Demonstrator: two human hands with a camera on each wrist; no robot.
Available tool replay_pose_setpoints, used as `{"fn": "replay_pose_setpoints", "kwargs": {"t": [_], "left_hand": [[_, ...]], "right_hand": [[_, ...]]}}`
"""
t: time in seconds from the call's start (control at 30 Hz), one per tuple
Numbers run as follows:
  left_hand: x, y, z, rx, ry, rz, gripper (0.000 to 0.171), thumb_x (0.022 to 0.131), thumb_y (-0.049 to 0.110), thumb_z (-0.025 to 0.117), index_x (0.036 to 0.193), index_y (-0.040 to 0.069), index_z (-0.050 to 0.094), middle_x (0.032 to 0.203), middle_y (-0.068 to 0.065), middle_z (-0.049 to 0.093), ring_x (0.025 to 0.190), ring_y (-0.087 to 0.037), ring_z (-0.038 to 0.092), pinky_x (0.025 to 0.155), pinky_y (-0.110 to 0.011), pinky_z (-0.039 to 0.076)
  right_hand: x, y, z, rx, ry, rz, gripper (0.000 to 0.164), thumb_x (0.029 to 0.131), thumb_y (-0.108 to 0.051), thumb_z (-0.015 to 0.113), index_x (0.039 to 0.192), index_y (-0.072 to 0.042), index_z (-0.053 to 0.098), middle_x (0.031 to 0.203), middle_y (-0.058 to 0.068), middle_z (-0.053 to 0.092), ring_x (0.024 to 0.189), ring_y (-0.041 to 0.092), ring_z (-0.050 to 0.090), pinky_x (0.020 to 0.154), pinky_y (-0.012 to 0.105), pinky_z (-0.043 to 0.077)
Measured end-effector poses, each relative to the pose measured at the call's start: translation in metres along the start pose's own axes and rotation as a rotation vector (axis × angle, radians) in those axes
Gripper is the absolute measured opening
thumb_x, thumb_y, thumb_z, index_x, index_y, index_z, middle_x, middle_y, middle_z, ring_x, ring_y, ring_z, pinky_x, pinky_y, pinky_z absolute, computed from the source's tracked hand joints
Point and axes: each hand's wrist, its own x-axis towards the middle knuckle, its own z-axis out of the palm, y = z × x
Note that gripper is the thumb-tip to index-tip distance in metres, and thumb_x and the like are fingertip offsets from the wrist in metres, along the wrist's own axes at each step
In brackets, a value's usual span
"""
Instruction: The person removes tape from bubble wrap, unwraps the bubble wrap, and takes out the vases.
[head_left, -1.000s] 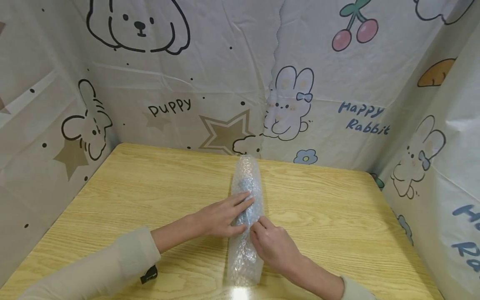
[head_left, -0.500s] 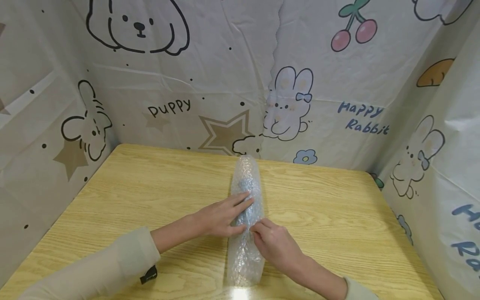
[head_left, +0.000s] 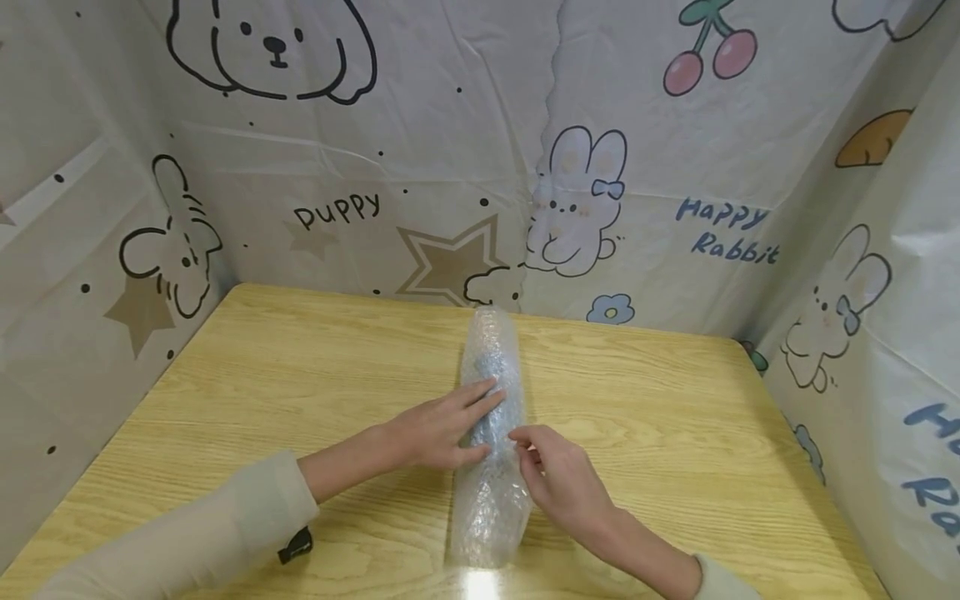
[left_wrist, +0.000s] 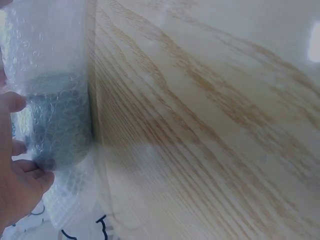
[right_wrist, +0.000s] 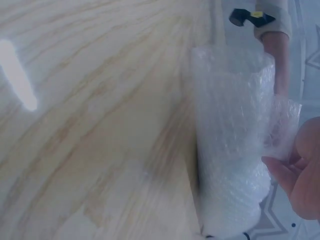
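Note:
A long bubble wrap bundle (head_left: 489, 517) lies lengthwise on the table, its far end close to the back edge. Something bluish, dark in the left wrist view, shows through the layers as a blurred cylindrical object (left_wrist: 62, 120); its kind is not clear. My left hand (head_left: 448, 429) rests on the middle of the bundle from the left, fingers spread and fairly straight. At the right side my right hand (head_left: 562, 479) pinches a loose flap (right_wrist: 284, 125) of the wrap between thumb and fingers. In the right wrist view that flap stands out from the bundle.
The wood-grain table (head_left: 660, 417) extends on both sides of the bundle. Printed cloth (head_left: 420, 125) hangs behind it and at the sides. A small black piece (head_left: 296, 546) shows beneath the left sleeve (head_left: 262, 500).
My right hand has shifted slightly right and up, its thumb and fingers now further apart from the bundle's middle, lifting the flap. My left hand stays in place on the wrap.

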Motion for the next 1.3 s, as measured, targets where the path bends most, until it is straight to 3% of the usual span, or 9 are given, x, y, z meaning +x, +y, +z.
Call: {"fn": "replay_pose_setpoints", "kwargs": {"t": [1.3], "left_hand": [[-0.001, 0.0, 0.001, -0.003, 0.011, 0.001, 0.073, 0.09, 0.047, 0.049, 0.145, 0.005, 0.026, 0.146, -0.018, 0.025, 0.132, -0.029, 0.027, 0.102, -0.037, 0.033]], "right_hand": [[-0.019, 0.016, -0.009, 0.032, 0.027, 0.121, 0.018, 0.079, 0.003, 0.061, 0.095, -0.004, 0.064, 0.088, 0.002, 0.064, 0.072, 0.003, 0.061, 0.06, 0.009, 0.047]]}}
